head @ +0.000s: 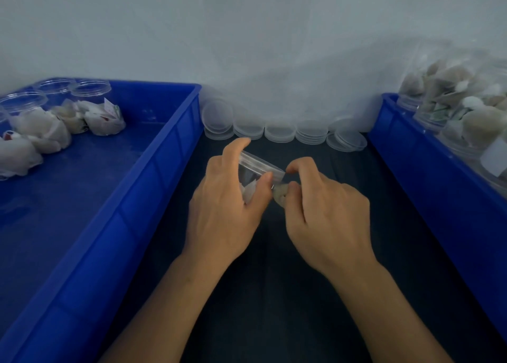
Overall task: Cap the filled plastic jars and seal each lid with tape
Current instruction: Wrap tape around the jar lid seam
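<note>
Sachet-filled jar (253, 175) (lidded) in left hand (227, 214)

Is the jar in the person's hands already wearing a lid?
Yes, the left hand grips a jar whose clear lid sits on top.

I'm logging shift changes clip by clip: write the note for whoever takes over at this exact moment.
Left hand grips a clear jar over the dark table; its lid is on. Right hand pinches at the lid's edge; whether it holds tape cannot be told.
Spare lids are stacked along the wall. The left blue bin holds capped jars; the right blue bin holds filled jars.
Done: this jar is capped.
Left: finish its seal, then do the jars in the right bin.
</note>
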The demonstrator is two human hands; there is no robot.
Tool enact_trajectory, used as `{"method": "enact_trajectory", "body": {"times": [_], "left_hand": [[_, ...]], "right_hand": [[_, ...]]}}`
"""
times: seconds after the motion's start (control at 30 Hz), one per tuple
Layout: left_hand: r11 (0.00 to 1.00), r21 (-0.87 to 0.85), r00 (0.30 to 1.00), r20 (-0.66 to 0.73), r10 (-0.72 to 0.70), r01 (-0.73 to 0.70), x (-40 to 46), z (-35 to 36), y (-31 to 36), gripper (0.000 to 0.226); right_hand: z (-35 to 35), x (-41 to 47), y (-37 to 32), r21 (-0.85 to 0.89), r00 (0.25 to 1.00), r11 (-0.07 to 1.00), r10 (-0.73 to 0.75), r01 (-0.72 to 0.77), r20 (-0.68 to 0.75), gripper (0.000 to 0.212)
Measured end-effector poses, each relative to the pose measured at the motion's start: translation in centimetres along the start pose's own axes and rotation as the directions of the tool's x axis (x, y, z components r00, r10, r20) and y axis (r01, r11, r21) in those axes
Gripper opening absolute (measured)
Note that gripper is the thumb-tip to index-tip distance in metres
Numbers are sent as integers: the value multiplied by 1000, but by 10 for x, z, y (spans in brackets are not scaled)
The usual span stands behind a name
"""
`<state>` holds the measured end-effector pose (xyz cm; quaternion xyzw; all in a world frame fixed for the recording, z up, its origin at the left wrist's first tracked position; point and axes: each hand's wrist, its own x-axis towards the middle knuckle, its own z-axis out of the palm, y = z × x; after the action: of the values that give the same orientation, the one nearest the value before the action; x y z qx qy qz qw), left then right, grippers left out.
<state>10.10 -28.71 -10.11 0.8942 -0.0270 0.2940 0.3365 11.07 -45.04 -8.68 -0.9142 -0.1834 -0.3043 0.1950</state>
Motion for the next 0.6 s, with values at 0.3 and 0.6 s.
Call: {"method": "enact_trajectory", "body": {"times": [0.3,0.6], "left_hand": [[999,45,1000,-28,6,-4,0,4,-2,42],[1000,-15,1000,-21,13,-13,-2,1,3,50]], "right_hand": [[3,1,0,-38,1000,999,-8,7,-14,18],[2,0,-5,-51,1000,998,27,-27,-14,20]]}}
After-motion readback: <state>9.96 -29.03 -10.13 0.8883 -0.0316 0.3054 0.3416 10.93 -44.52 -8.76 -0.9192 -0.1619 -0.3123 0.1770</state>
